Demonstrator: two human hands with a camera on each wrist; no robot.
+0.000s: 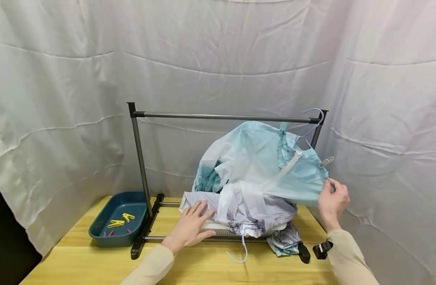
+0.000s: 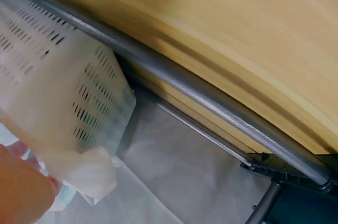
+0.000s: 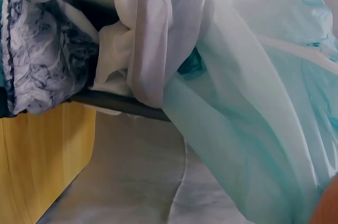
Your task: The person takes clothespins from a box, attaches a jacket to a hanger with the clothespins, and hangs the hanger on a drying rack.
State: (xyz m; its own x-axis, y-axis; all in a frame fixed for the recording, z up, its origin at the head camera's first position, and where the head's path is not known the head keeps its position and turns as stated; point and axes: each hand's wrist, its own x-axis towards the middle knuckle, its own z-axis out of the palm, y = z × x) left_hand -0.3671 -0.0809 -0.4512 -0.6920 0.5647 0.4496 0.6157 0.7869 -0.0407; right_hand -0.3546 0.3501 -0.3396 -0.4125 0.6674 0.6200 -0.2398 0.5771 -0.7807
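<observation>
A sheer teal-and-white garment [image 1: 253,150] with a white zipper spreads below the rail in the head view. Its hanger hook [image 1: 319,114] overlaps the rail's right end, and a pale clothespin [image 1: 326,161] sits at its right edge. My right hand [image 1: 333,200] pinches the garment's lower right edge. In the right wrist view the teal cloth [image 3: 248,129] stretches toward that hand. With fingers spread, my left hand [image 1: 191,225] rests on a lavender garment [image 1: 275,208] heaped over a white perforated basket [image 2: 100,97]. Another hanger's hook [image 1: 239,257] sticks out in front.
A dark metal rack [image 1: 139,158] with a top rail [image 1: 211,116] stands on the wooden table [image 1: 107,265]. Left of it, a blue tub [image 1: 97,235] holds yellow and pink clothespins. Crumpled grey patterned cloth [image 3: 42,49] hangs at the basket's right side. Pale curtains [image 1: 218,51] surround the table.
</observation>
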